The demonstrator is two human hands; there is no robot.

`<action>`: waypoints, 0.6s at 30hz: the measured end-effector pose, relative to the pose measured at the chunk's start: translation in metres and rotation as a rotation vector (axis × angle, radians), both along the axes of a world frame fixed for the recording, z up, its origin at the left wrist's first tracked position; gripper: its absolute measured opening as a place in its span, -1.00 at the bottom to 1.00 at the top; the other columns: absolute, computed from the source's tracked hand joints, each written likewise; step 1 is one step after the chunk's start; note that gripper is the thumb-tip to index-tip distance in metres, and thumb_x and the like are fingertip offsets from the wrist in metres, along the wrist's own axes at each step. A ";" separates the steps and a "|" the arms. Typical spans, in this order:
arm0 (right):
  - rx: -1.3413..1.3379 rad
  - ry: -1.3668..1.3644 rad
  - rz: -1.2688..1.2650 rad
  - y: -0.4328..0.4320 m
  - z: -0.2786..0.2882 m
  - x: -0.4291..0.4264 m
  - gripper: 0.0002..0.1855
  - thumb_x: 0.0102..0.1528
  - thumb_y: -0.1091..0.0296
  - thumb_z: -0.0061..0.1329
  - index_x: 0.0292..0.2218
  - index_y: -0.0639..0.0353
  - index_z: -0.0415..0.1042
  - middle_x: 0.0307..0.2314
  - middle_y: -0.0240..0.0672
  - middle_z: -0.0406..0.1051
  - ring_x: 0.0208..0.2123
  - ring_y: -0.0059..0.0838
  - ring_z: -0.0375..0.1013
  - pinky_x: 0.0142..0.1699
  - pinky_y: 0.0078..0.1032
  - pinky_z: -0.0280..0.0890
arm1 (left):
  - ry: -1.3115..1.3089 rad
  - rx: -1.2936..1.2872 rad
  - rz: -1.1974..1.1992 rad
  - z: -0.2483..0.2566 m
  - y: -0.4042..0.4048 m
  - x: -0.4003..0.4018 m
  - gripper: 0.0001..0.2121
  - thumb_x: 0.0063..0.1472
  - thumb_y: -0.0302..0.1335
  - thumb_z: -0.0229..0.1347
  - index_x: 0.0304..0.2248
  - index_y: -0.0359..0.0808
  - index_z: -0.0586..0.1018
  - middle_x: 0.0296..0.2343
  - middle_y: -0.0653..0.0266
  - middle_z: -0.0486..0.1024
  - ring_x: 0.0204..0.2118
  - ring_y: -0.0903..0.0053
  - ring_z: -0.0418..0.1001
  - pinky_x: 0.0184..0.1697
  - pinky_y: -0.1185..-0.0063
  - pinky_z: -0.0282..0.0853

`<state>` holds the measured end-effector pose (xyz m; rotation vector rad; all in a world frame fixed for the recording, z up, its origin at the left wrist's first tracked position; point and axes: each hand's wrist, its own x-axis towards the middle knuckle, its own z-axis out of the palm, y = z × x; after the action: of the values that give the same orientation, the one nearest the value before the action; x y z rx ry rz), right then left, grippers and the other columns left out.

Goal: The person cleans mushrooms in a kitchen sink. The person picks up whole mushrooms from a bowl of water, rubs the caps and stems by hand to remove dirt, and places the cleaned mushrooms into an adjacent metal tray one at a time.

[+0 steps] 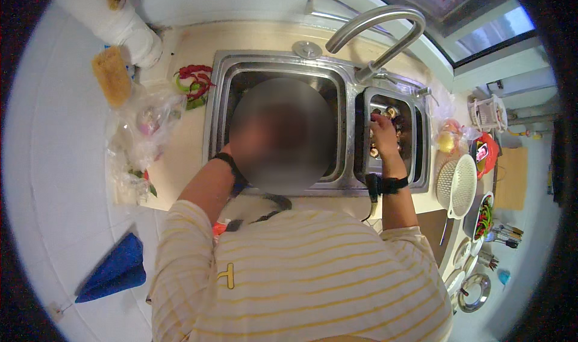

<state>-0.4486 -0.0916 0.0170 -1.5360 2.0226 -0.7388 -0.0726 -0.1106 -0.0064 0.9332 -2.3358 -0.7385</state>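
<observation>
A stainless steel double sink [350,161] lies in front of me. My left hand [259,132] is over the larger left basin, and a round blur hides its fingers and whatever is near them. In the right basin sits a metal tray [408,98] with several cut pieces that look like mushrooms [374,152]. My right hand [383,130] reaches into this tray, its fingers bent down at the pieces; whether they grip one is too small to tell. A curved steel faucet [384,15] rises behind the basins.
Red and green peppers [194,81] and plastic bags [153,130] lie left of the sink. To the right are a white colander [463,186], bagged fruit [446,141] and a tray of sliced peppers [485,218]. A metal drain strainer [307,49] sits behind the left basin.
</observation>
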 end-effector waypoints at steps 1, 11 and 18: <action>-0.002 -0.001 -0.007 -0.003 0.005 0.018 -0.55 0.00 0.13 -0.08 -0.15 0.29 0.37 -0.25 -0.03 0.40 -0.21 -0.12 0.40 -0.09 -0.36 0.26 | -0.019 0.045 -0.002 -0.011 -0.004 -0.001 -0.70 0.09 -0.43 0.00 -0.16 -0.30 0.44 -0.29 0.07 0.45 -0.25 0.26 0.43 -0.15 0.37 0.33; 0.305 -0.116 0.880 -0.043 -0.075 0.161 -0.74 -0.01 0.29 -0.12 -0.29 0.18 0.46 -0.38 -0.13 0.45 -0.32 -0.16 0.43 -0.19 -0.35 0.31 | -0.366 0.430 0.031 -0.086 -0.030 -0.018 -0.73 0.11 -0.49 -0.07 -0.17 -0.31 0.45 -0.28 0.04 0.46 -0.26 0.24 0.43 -0.14 0.36 0.33; 0.330 0.209 1.023 -0.036 -0.109 0.205 -0.72 -0.01 0.28 -0.19 -0.34 0.20 0.49 -0.38 -0.09 0.46 -0.36 -0.19 0.46 -0.22 -0.32 0.34 | -0.623 0.598 -0.069 -0.118 -0.006 -0.024 -0.72 0.10 -0.41 -0.09 -0.20 -0.24 0.51 -0.21 -0.02 0.44 -0.15 0.16 0.40 -0.11 0.36 0.32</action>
<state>-0.2432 -0.1274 -0.0924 -2.1420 1.0998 0.1569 -0.0967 -0.1166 -0.1248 1.5161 -2.7268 -1.3828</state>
